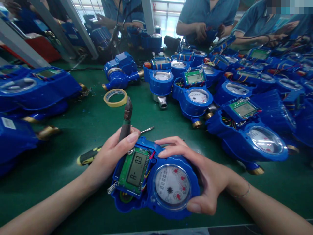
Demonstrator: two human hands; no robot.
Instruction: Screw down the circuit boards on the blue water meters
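The water meter [156, 153] in front has a smooth, glossy blue plastic body. A clear, shiny plastic or glass dial cover [171, 186] sits over its matt white face. Its green circuit board [129, 171] has a satin sheen. The side cutters [126, 122] show dull dark metal jaws. A screwdriver handle [89, 156] is black and yellow plastic with a slight shine, and its steel shaft [146, 130] gleams. A roll of yellow masking tape [115, 98] looks matt and papery. The green bench mat [73, 156] is smooth with a soft sheen. Brass pipe ends [197, 124] on nearby meters look polished.
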